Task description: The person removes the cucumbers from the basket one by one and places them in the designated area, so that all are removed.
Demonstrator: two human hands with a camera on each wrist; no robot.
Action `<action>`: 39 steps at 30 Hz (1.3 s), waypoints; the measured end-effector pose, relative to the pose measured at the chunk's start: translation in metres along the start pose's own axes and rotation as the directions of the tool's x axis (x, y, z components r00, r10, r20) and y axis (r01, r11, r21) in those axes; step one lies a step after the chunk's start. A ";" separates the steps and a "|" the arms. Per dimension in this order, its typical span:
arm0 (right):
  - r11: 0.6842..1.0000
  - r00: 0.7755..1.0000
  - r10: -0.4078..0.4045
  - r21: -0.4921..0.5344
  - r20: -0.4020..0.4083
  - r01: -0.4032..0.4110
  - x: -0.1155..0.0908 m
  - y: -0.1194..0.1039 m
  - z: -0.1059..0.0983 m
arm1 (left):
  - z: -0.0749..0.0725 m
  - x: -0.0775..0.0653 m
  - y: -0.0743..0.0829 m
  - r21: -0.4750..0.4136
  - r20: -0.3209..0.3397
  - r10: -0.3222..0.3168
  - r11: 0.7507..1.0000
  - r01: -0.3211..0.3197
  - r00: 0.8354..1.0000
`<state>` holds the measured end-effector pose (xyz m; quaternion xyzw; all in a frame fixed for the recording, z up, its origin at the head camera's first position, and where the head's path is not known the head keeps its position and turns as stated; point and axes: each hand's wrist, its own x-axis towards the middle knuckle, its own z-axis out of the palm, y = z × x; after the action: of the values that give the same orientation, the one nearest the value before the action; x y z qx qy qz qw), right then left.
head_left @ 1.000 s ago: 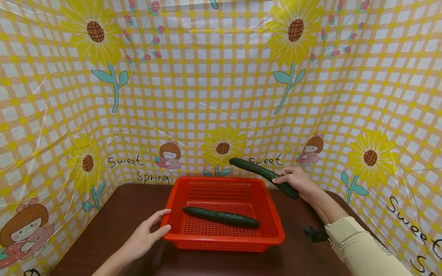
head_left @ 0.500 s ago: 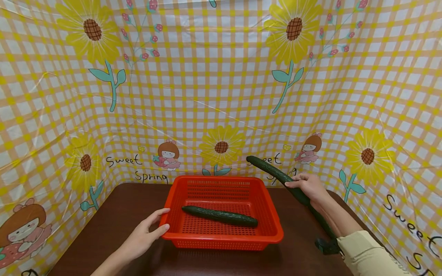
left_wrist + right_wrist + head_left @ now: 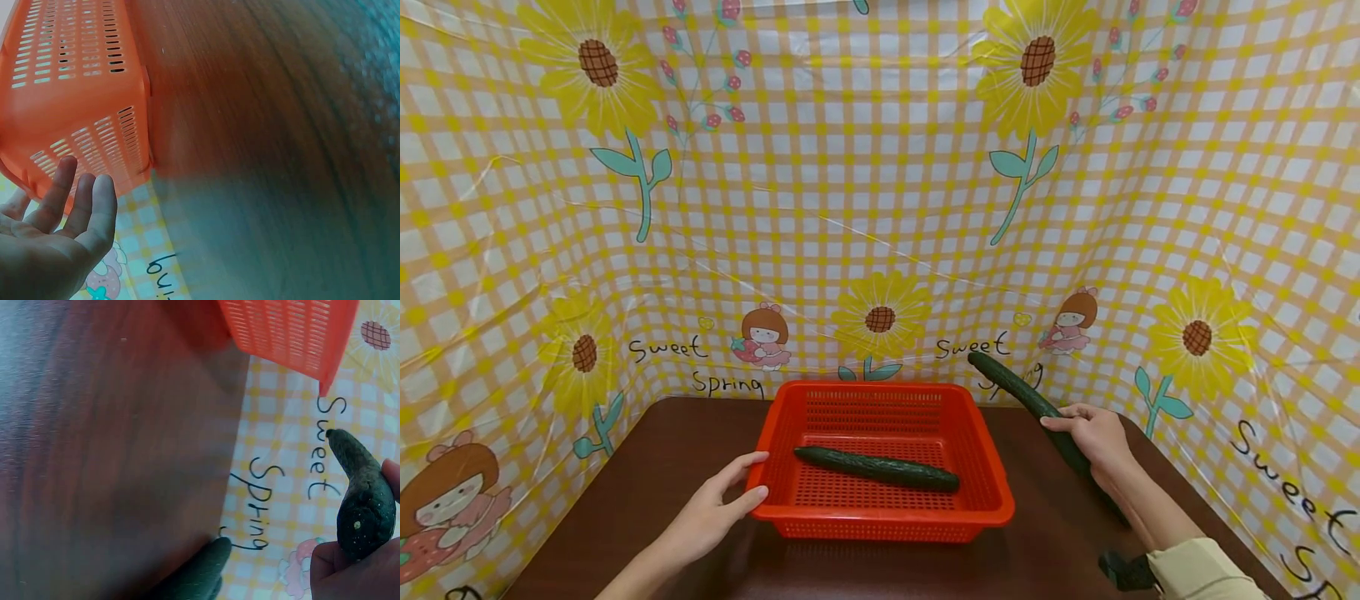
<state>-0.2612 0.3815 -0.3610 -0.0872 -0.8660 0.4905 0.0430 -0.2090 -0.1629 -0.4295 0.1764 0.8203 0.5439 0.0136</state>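
Observation:
My right hand (image 3: 1093, 437) grips a long dark green cucumber (image 3: 1011, 385) in the air, right of the red basket (image 3: 891, 515). In the right wrist view the held cucumber (image 3: 365, 509) points away, its near end between thumb and fingers. Below it, another cucumber (image 3: 194, 575) shows; in the head view, part of that cucumber (image 3: 1108, 502) lies on the table, mostly behind my wrist. One more cucumber (image 3: 880, 469) lies inside the basket, slightly slanted. My left hand (image 3: 715, 508) rests at the basket's left side, fingers loosely bent in the left wrist view.
The dark brown table (image 3: 632, 500) carries the perforated basket near its middle. A checked cloth (image 3: 880, 208) printed with sunflowers and girls hangs close behind and on both sides. A black device (image 3: 1126, 571) sits on the right wrist.
My right hand has moved right, down and nearer with its cucumber, away from the basket. The left hand, the basket and the cucumber inside have stayed put.

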 end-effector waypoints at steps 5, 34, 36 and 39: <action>1.000 0.999 0.006 -0.027 -0.051 -0.007 -0.002 0.014 -0.002 | 0.000 0.001 0.000 -0.001 0.010 0.005 1.000 -0.005 1.000; 0.970 0.983 0.069 -0.220 -0.169 -0.106 -0.002 0.073 -0.008 | -0.001 0.002 -0.003 0.017 0.001 0.005 1.000 -0.005 1.000; 0.963 0.982 0.067 -0.247 -0.175 -0.110 -0.001 0.075 -0.007 | -0.001 0.002 -0.003 0.020 -0.003 -0.011 1.000 0.011 1.000; 0.949 0.985 0.071 -0.294 -0.155 -0.115 0.000 0.075 -0.007 | -0.001 0.002 -0.003 0.028 -0.009 -0.019 0.999 0.020 1.000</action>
<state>-0.2520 0.4250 -0.4223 -0.1683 -0.9204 0.3462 0.0676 -0.2122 -0.1641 -0.4317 0.1660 0.8295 0.5331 0.0126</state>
